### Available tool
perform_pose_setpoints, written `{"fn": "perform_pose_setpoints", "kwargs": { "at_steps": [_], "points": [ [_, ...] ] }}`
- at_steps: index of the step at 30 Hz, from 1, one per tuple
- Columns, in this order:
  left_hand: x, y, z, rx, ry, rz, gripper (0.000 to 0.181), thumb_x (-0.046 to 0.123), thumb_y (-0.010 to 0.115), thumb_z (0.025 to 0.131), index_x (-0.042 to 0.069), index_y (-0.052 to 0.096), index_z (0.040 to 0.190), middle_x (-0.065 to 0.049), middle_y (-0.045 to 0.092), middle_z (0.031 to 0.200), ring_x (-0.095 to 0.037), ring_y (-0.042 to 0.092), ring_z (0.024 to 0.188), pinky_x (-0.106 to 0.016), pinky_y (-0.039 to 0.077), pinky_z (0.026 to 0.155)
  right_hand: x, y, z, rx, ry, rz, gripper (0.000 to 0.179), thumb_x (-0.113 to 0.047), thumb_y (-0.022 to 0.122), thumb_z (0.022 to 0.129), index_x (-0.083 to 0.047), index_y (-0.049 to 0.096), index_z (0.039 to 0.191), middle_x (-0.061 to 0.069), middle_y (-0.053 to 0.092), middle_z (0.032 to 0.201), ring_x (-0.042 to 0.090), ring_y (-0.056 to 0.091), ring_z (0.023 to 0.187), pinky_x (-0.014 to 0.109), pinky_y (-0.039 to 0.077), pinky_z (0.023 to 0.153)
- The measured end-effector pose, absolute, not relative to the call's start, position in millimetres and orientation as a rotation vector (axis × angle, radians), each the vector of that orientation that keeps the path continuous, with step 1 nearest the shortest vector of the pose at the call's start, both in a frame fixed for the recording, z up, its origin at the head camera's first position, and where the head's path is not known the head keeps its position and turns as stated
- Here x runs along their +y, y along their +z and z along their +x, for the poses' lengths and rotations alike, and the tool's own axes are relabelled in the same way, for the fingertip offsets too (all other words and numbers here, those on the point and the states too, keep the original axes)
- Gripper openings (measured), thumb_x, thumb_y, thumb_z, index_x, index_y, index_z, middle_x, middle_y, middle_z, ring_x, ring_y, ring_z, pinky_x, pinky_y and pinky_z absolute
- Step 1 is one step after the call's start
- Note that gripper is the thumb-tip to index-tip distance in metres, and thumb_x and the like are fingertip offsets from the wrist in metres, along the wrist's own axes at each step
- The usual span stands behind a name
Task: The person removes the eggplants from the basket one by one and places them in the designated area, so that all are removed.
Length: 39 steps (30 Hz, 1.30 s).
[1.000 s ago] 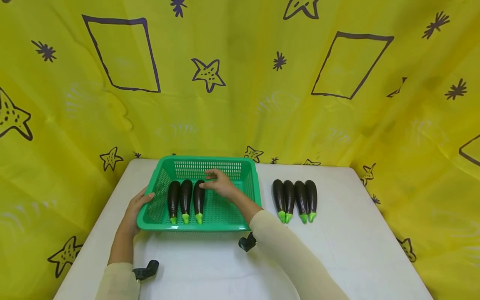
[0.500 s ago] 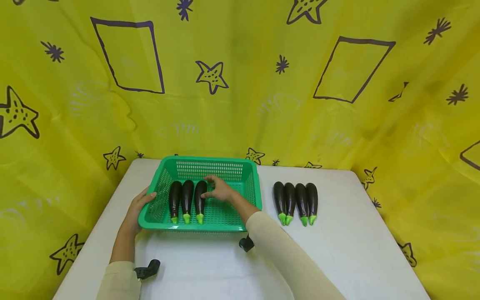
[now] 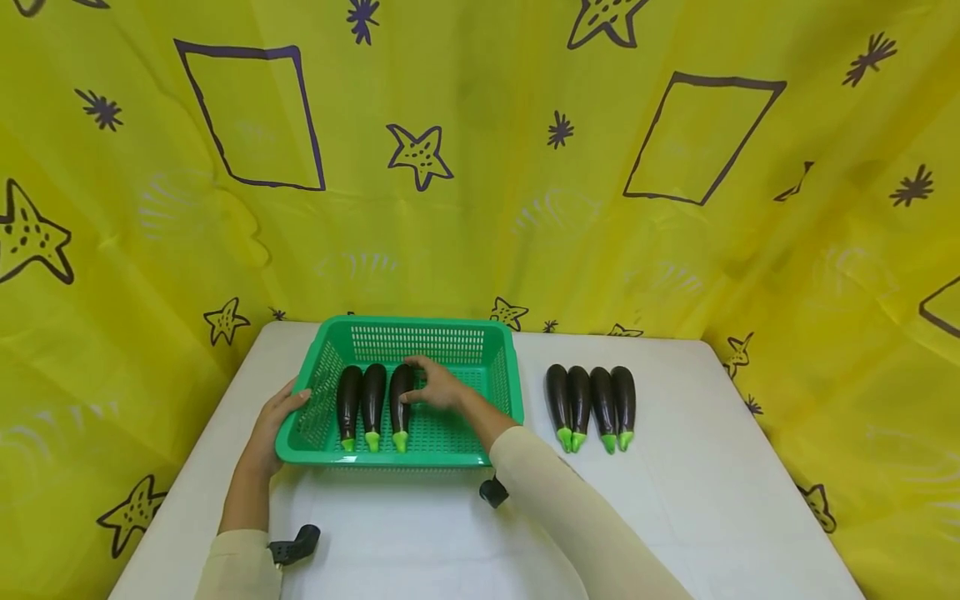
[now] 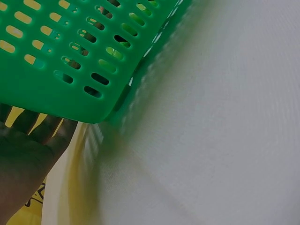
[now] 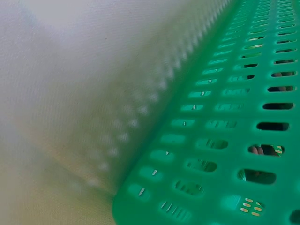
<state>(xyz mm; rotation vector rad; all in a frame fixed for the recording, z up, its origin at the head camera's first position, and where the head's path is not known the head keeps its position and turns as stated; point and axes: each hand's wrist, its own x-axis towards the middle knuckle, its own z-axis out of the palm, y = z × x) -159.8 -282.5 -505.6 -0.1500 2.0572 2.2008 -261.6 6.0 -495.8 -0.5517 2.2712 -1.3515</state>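
In the head view, a green plastic basket (image 3: 442,457) stands on the table with three eggplants lying side by side: a left one (image 3: 348,404), a middle one (image 3: 373,404) and a right one (image 3: 401,417). My right hand (image 3: 442,389) reaches over the basket's front and grips the right eggplant near its upper half, thumb on the near side and fingers around the far end. My left hand (image 3: 270,425) holds the basket's left rim, its thumb over the edge. The left wrist view shows the left fingers (image 4: 42,129) against the basket's outside. Basket mesh mostly hides the right hand from its wrist camera.
To the right of the basket, several more eggplants (image 3: 590,404) lie in a row on the white tablecloth (image 3: 697,467), green stem ends toward me. A yellow patterned curtain (image 3: 480,233) encloses the back and sides of the table.
My right hand has come down slightly, and its spread fingers have closed around the right eggplant. The left hand keeps its hold on the basket rim.
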Motion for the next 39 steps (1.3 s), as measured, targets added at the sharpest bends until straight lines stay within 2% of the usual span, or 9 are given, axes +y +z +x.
{"fn": "perform_pose_setpoints", "kwargs": {
  "at_steps": [11,17,26,33,39],
  "points": [
    [-283.0,-504.9,-160.0,2.071,2.187,-0.139,0.063,0.029,0.039,0.114,0.01,0.016,0.169,-0.022,0.025,0.166,-0.006,0.055,0.115,-0.026,0.054,0.088,6.4,-492.2,-261.1,2.235,-1.406,-0.531,0.075,-0.003,0.081,0.091,-0.002,0.044,0.157,0.019,0.041,0.16,0.041,0.038,0.146,0.053,0.04,0.113],
    [-282.7,-505.6,-159.3,2.059,2.209,-0.137,0.063,0.029,0.039,0.114,0.008,0.016,0.169,-0.023,0.025,0.165,-0.006,0.055,0.115,-0.026,0.054,0.089,7.1,-489.2,-260.2,2.208,-1.4,-0.571,0.077,0.0,0.079,0.09,-0.001,0.043,0.158,0.021,0.042,0.158,0.041,0.04,0.145,0.052,0.044,0.109],
    [-282.1,-505.1,-158.7,2.079,2.198,-0.128,0.063,0.029,0.039,0.114,0.009,0.016,0.169,-0.023,0.026,0.166,-0.008,0.053,0.118,-0.026,0.054,0.089,7.0,-489.1,-258.2,2.191,-1.412,-0.539,0.069,-0.011,0.078,0.095,-0.002,0.045,0.155,0.022,0.039,0.159,0.042,0.043,0.142,0.05,0.048,0.105],
    [-281.7,-505.1,-159.5,2.073,2.214,-0.148,0.064,0.029,0.04,0.113,0.008,0.017,0.169,-0.022,0.027,0.163,-0.006,0.056,0.114,-0.027,0.054,0.088,6.1,-490.2,-258.9,2.21,-1.459,-0.546,0.064,-0.008,0.079,0.094,0.0,0.049,0.15,0.022,0.044,0.152,0.04,0.058,0.124,0.042,0.055,0.092],
    [-281.7,-506.5,-160.1,2.078,2.233,-0.132,0.064,0.028,0.041,0.112,0.007,0.019,0.168,-0.018,0.035,0.156,-0.008,0.058,0.113,-0.028,0.055,0.088,5.3,-490.2,-259.8,2.228,-1.475,-0.532,0.06,-0.008,0.08,0.094,-0.002,0.052,0.146,0.021,0.047,0.149,0.03,0.065,0.107,0.038,0.055,0.088]
  ]
}}
